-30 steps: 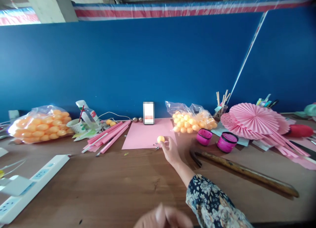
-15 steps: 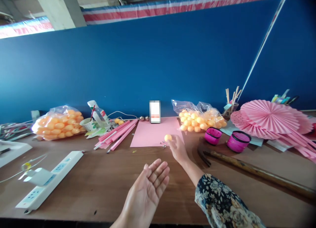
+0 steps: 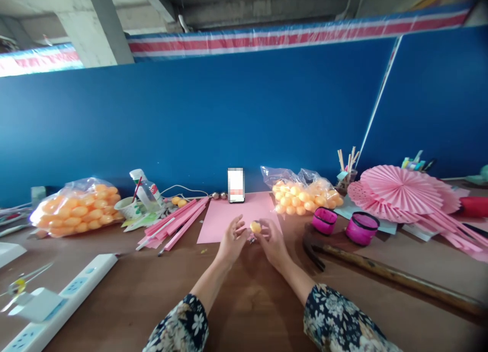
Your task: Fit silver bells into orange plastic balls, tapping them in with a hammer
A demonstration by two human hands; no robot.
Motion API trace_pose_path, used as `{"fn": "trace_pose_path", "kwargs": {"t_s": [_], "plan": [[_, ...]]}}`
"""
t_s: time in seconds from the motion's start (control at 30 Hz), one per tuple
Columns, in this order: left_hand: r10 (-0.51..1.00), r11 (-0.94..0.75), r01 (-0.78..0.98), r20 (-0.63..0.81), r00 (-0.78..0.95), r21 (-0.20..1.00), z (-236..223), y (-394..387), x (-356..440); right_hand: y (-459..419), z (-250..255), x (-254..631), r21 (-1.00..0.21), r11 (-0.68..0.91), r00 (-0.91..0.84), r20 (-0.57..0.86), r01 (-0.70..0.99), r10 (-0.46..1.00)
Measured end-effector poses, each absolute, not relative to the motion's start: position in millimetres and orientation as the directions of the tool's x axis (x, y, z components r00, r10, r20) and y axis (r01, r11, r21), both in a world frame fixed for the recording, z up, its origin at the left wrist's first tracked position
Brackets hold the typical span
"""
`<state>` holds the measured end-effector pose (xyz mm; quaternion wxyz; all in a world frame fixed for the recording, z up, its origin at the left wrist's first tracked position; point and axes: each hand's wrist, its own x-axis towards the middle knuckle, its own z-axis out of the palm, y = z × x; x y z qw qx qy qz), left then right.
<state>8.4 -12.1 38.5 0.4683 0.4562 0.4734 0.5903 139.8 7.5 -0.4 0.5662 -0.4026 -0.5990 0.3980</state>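
Note:
An orange ping-pong ball [image 3: 255,227] is between the thumb and fingers of my right hand [image 3: 274,244], above the front part of the pink paper sheet [image 3: 213,222]. My left hand [image 3: 232,241] is just left of the ball, palm turned inward and fingers apart, and I see nothing held in it. Small shiny metal pieces [image 3: 251,240] lie low between the two hands, partly hidden by the fingers. A phone [image 3: 236,185] with a blurred screen stands upright at the back of the sheet, beside two silver balls [image 3: 219,195].
Bags of orange balls stand left [image 3: 82,209] and right [image 3: 293,199]. Pink strips [image 3: 177,222] lie left of the sheet. To the right are magenta bands [image 3: 362,228], a wooden-handled hooked tool [image 3: 385,270] and pink paper fans [image 3: 404,192]. A power strip [image 3: 64,303] sits front left.
My left hand has moved forward from the near table, turning from palm-up to palm-inward beside the ball. My right hand keeps the ball, now slightly lower over the sheet. The view has tilted up.

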Motion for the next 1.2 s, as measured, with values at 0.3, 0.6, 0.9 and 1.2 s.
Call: {"fn": "trace_pose_path", "kwargs": {"t_s": [0.3, 0.6, 0.9, 1.2], "plan": [[0.987, -0.155, -0.102, 0.157, 0.013, 0.983, 3.5, 4.2, 6.8, -1.6, 6.1, 137.6, -0.868, 0.468, -0.195, 0.437, 0.164, 0.878], [0.986, -0.150, -0.118, 0.140, -0.089, 0.982, 3.8, -12.2, 15.3, -30.4, 54.3, 157.1, -0.554, 0.664, -0.345, 0.576, 0.502, 0.741], [0.968, -0.161, -0.125, 0.132, -0.213, 0.979, -5.0, -8.3, 12.7, -54.0, 33.8, 271.8, -0.168, 0.409, -0.254, 0.560, 0.897, 0.789], [0.975, -0.128, -0.310, 0.062, -0.214, 0.942, 4.7, -10.9, 16.1, -47.8, -15.4, 356.2, 0.147, 0.229, -0.270, 0.413, 0.962, 0.870]]}}
